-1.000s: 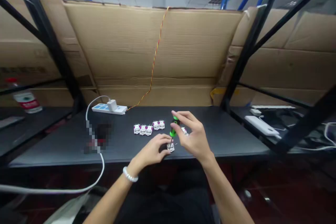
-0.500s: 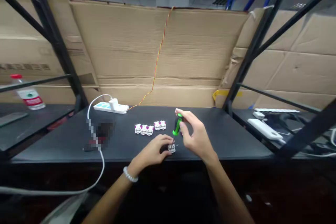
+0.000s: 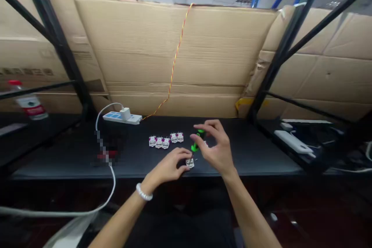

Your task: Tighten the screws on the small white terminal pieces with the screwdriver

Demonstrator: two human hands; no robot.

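Note:
My right hand (image 3: 216,149) is closed on a green and black screwdriver (image 3: 195,145), thumb and fingers round its handle. The screwdriver slants down, its tip on a small white part (image 3: 190,163) near the table's front edge. My left hand (image 3: 173,164) pinches that white part from its left side, with the fingertips partly hiding it. A tiny metal piece, perhaps a screw (image 3: 196,159), lies just right of the part. Further back on the table, several similar white and purple parts (image 3: 159,142) lie in a row. Another is partly hidden behind my right hand.
A white power strip (image 3: 123,117) with a plugged-in charger lies at the back left; its white cable (image 3: 114,182) hangs over the front edge. Cardboard (image 3: 139,54) walls the back, with black metal posts (image 3: 269,69) at the sides. A bottle (image 3: 32,106) stands far left.
My right hand's grip on the screwdriver handle has shifted, the fingers now raised and curled differently. The screwdriver tip and my left hand stay at the white part. The picture is brighter.

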